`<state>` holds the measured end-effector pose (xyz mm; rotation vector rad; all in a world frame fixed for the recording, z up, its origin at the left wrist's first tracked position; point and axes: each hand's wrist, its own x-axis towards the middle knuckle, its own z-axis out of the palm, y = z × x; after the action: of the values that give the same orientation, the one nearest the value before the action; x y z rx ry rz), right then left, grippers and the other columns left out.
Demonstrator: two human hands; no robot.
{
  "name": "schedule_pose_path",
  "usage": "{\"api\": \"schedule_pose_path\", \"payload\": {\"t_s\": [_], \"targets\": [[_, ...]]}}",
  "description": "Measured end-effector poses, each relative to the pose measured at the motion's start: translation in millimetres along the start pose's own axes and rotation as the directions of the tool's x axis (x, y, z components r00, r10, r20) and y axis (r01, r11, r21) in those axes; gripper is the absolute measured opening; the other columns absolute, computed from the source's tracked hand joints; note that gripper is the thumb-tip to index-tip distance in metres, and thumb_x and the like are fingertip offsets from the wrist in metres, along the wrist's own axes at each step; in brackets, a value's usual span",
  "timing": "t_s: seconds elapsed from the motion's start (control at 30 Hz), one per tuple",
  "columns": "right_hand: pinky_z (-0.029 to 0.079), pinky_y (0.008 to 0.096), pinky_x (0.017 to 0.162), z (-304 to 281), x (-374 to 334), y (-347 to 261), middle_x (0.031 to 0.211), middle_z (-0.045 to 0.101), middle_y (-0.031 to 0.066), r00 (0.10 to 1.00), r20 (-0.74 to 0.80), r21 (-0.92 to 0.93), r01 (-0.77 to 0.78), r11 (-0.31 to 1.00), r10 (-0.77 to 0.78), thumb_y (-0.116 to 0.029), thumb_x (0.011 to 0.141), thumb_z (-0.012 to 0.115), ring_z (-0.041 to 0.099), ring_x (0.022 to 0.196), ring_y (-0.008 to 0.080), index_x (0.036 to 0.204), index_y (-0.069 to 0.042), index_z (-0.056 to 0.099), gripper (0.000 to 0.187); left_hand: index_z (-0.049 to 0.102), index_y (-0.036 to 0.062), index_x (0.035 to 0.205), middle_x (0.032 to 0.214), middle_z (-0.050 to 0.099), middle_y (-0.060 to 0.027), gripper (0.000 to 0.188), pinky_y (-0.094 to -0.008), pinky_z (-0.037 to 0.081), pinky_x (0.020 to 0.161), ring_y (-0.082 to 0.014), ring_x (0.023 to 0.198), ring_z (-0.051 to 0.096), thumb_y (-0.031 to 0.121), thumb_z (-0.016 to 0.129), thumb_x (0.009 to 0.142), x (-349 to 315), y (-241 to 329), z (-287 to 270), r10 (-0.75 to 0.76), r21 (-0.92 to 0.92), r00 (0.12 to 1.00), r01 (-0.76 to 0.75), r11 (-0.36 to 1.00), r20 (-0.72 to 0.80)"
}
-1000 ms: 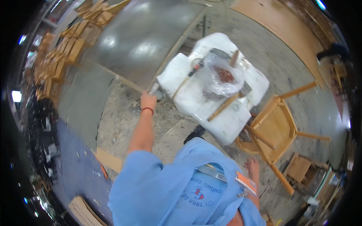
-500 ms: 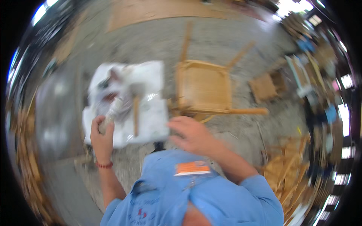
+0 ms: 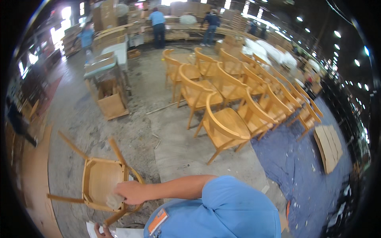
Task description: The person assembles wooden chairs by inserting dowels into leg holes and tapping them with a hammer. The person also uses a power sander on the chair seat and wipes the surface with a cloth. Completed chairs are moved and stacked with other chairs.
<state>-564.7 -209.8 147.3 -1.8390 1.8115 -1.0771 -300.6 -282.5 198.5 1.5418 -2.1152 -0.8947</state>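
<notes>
A wooden chair (image 3: 104, 180) is upside down at the lower left, its legs sticking out and its seat's underside showing. My right hand (image 3: 133, 192) reaches across to it, fingers closed on a pale, whitish wad (image 3: 114, 201) that is blurred. The wad lies over the seat's underside by the frame edge; whether it presses on the wood I cannot tell. At the lower edge my left hand (image 3: 102, 231) has its thumb and fingers around the end of the nearest chair leg (image 3: 115, 217). Most of that hand is cut off by the picture's edge.
White sheeting (image 3: 129, 233) shows below the chair. Rows of upright wooden chairs (image 3: 228, 131) stand ahead to the right, some near a blue floor sheet (image 3: 305, 158) with flattened cardboard (image 3: 328, 147). A workbench (image 3: 101, 71) and an open carton (image 3: 112, 104) stand ahead. Several people work farther back.
My view has swung to the right. My right hand has moved onto the upturned chair and holds a pale wad. My left hand, which held a whitish roll-like thing, is now at a chair leg.
</notes>
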Motion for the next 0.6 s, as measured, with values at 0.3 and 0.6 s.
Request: {"api": "schedule_pose_path", "payload": {"t_s": [0.3, 0.6], "targets": [[0.049, 0.0347, 0.079, -68.7, -74.0, 13.0, 0.096, 0.067, 0.0151, 0.779, 0.073, 0.384, -0.598, 0.704, 0.622, -0.022, 0.076, 0.070, 0.064, 0.087, 0.0233, 0.116, 0.000, 0.057, 0.048, 0.057, -0.0016, 0.128, 0.119, 0.062, -0.0183, 0.044, -0.0343, 0.050, 0.080, -0.0277, 0.096, 0.060, 0.031, 0.050, 0.099, 15.8, -26.9, 35.1, -0.054, -0.370, 0.995, 0.081, 0.926, 0.083], [0.048, 0.0288, 0.079, -26.8, -49.4, 24.1, 0.092, 0.066, 0.0049, 0.871, 0.005, 0.480, -0.433, 0.763, 0.491, -0.015, 0.078, 0.070, 0.060, 0.084, 0.0149, 0.106, -0.003, 0.060, 0.032, 0.063, 0.0023, 0.121, 0.105, 0.062, -0.0109, 0.040, -0.0307, 0.047, 0.064, -0.0183, 0.077, 0.057, 0.029, 0.041, 0.101, 30.6, -73.3, 36.1, 0.018, -0.425, 0.994, 0.032, 0.905, 0.112]]}}
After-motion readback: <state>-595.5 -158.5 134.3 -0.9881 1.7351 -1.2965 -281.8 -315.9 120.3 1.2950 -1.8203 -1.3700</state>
